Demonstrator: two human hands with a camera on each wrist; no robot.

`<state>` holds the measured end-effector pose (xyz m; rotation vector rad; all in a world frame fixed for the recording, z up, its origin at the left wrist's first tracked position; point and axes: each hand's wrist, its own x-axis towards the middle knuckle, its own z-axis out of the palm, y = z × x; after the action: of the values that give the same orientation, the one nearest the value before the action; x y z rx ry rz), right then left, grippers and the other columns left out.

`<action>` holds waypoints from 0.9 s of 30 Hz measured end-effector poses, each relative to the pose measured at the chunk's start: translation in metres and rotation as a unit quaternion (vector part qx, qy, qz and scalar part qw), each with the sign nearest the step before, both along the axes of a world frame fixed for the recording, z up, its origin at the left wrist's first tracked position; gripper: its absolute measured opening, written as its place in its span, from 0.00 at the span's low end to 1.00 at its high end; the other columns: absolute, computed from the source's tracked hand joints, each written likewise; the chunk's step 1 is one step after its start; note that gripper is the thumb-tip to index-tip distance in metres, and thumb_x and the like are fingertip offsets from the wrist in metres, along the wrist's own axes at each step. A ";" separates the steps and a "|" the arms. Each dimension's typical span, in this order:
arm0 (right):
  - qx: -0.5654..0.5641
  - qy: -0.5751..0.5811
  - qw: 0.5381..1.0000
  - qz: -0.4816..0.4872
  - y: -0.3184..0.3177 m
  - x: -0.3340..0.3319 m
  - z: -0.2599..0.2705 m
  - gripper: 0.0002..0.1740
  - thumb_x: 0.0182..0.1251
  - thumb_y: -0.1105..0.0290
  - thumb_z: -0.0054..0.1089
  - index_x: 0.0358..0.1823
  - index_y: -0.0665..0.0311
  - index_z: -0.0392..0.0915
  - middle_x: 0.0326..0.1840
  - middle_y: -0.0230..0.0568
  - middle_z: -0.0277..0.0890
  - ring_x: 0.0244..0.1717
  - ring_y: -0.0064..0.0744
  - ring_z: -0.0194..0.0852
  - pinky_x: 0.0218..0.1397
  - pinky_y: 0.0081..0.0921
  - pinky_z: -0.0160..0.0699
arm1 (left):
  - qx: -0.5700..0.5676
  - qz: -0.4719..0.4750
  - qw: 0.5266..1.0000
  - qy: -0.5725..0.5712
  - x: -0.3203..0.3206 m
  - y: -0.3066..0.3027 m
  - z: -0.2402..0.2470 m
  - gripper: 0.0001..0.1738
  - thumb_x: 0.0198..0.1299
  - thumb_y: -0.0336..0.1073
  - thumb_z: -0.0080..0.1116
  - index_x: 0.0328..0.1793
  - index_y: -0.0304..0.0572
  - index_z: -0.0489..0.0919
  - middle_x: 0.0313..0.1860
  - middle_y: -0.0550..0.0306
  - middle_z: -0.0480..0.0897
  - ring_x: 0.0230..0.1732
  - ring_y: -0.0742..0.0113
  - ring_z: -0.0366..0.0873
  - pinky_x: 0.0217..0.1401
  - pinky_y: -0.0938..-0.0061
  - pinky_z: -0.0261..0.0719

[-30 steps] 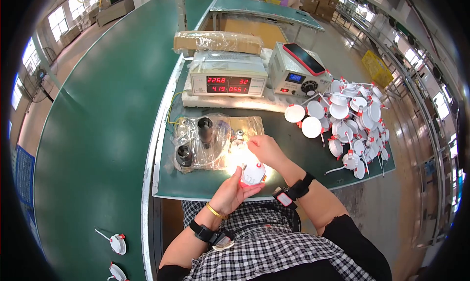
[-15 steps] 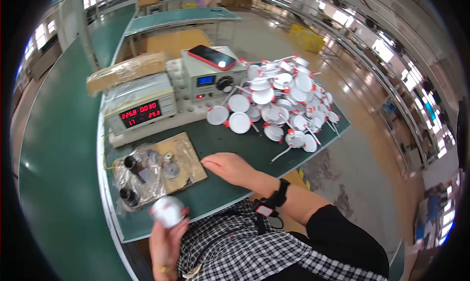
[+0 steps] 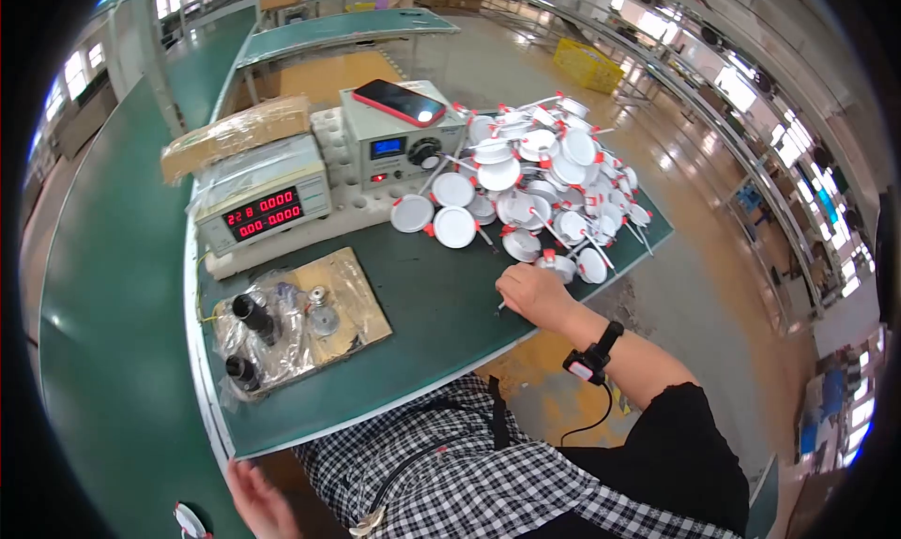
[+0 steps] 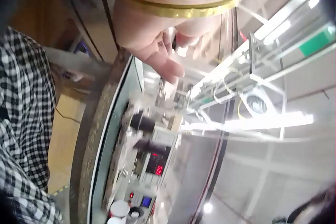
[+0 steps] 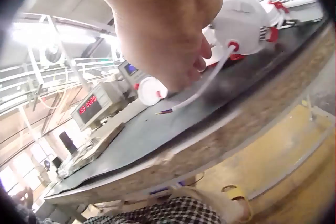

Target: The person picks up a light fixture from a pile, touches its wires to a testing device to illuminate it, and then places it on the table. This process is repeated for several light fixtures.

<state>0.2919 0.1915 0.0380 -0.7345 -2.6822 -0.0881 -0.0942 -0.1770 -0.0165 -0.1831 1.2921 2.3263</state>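
While the right hand (image 3: 535, 295) bends over the near edge of the workbench (image 3: 441, 281), toward its right corner, its curled fingers are right beside a white downlight (image 3: 557, 267) with red fittings at the near side of a pile of downlights (image 3: 572, 159). Whether they grip it cannot be told, since the wrist hides the contact. From that downlight's red grommet a white cable (image 5: 202, 92) runs beneath the hand to bare-tipped wires.

The left hand (image 3: 261, 500) holds nothing, its fingers loose, just off the workbench's near left corner. Near it, another downlight (image 3: 190, 520) lies on the green surface (image 3: 103, 398) beyond the left edge.

Against the left edge sits a board (image 3: 361, 304) carrying two black cylinders (image 3: 251, 314), clear plastic and a round metal disc (image 3: 323, 320). Along the far edge, a power meter (image 3: 266, 215) with red digits and a power supply (image 3: 399, 168) with a lit blue display stand on a pale foam tray (image 3: 352, 215); a red-edged smartphone (image 3: 399, 103) lies on the power supply. The pile fills the right end.
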 end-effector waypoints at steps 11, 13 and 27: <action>0.023 -0.033 0.999 -0.016 -0.029 0.026 -0.007 0.12 0.49 0.74 0.59 0.38 0.63 0.73 0.35 0.38 0.71 0.38 0.39 0.72 0.38 0.33 0.75 | -0.006 -0.462 0.882 0.091 0.088 0.125 0.056 0.10 0.72 0.33 0.45 0.49 0.35 0.75 0.38 0.53 0.82 0.39 0.67 0.82 0.37 0.79 0.81; 0.010 -0.056 0.998 -0.033 -0.028 0.030 -0.015 0.09 0.51 0.75 0.57 0.35 0.61 0.72 0.31 0.37 0.66 0.32 0.39 0.70 0.36 0.32 0.74 | -0.010 -0.493 0.865 0.099 0.092 0.135 0.050 0.10 0.72 0.34 0.45 0.50 0.36 0.75 0.39 0.54 0.82 0.40 0.68 0.82 0.38 0.79 0.80; -0.264 0.057 0.962 0.029 -0.020 -0.016 0.032 0.07 0.65 0.70 0.55 0.41 0.64 0.77 0.32 0.36 0.74 0.32 0.31 0.77 0.35 0.27 0.76 | -0.043 -0.580 0.802 0.136 0.113 0.181 0.053 0.12 0.70 0.35 0.49 0.53 0.37 0.77 0.43 0.56 0.82 0.44 0.70 0.81 0.44 0.79 0.80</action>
<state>0.2760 0.1719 0.0696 -0.7775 -2.6268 0.6869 0.0190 0.0040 0.0364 0.7487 1.1180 1.2290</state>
